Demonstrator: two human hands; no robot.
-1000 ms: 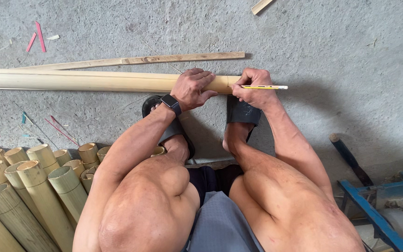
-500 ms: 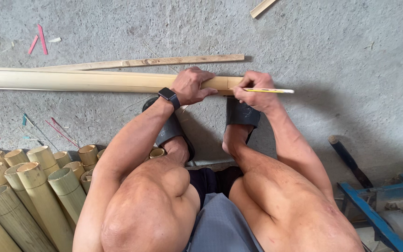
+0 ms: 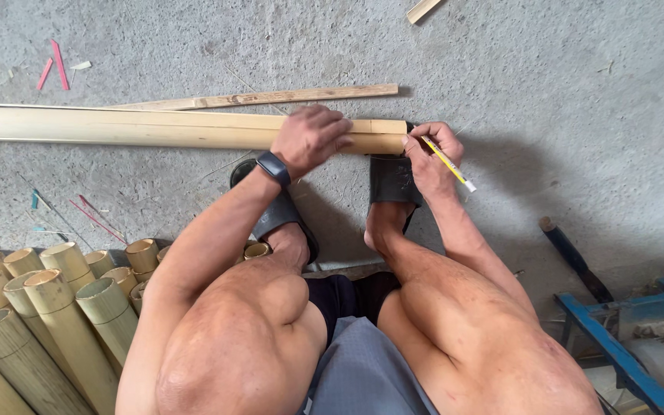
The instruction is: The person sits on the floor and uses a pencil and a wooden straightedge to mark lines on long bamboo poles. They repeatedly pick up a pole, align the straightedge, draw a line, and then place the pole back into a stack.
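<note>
Left hand (image 3: 310, 138) clamped flat over the bamboo pole (image 3: 155, 127) to steady it on the floor (image 3: 562, 92); right hand (image 3: 428, 157) pinches a yellow pencil (image 3: 447, 163), tip at the pole's end.

Head camera looks steeply down, close over knees toward the concrete floor (image 3: 547, 92).
</note>
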